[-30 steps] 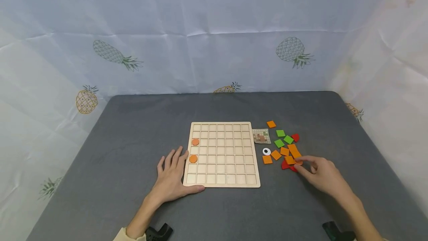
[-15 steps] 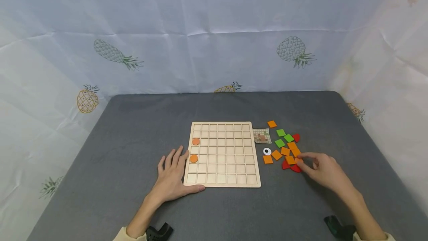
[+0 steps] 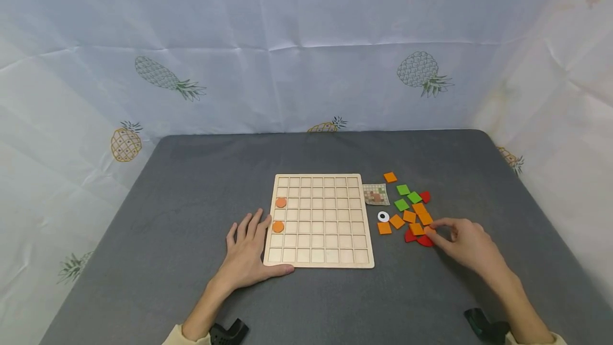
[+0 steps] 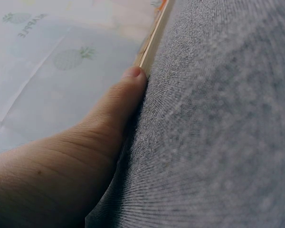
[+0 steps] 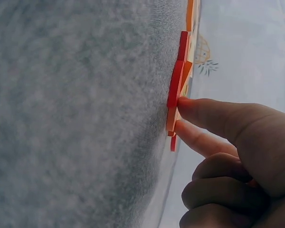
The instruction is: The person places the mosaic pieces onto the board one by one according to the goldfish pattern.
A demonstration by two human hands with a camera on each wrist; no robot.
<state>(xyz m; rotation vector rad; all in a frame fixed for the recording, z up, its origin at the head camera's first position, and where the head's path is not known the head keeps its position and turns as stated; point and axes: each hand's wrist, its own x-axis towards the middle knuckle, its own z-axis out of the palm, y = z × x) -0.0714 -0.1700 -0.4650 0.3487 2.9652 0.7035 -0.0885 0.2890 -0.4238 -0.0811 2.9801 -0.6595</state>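
Note:
A wooden grid board (image 3: 317, 221) lies on the table with two orange discs (image 3: 281, 203) in its left column. Spread around its near-left corner, the left hand (image 3: 244, 260) has its fingers along the left edge and its thumb against the front edge. In the left wrist view the thumb of that hand (image 4: 85, 142) touches the board's side (image 4: 149, 52). At the pile on the right, the right hand (image 3: 469, 246) pinches a round orange piece (image 3: 428, 230) between thumb and index finger, beside red pieces (image 3: 424, 241). The right wrist view shows this hand (image 5: 237, 142) with its other fingers curled.
Loose orange squares (image 3: 384, 228), green squares (image 3: 402, 205) and another red piece (image 3: 425, 196) lie right of the board. A white ring with a black centre (image 3: 383, 216) and a small patterned card (image 3: 376, 195) are near its right edge. Pineapple-print cloth (image 3: 287, 89) surrounds the grey table (image 3: 215, 164).
The right hand has shifted slightly up and right at the pile, and more of the near red piece shows beneath its fingers. The left hand has stayed at the board's corner.

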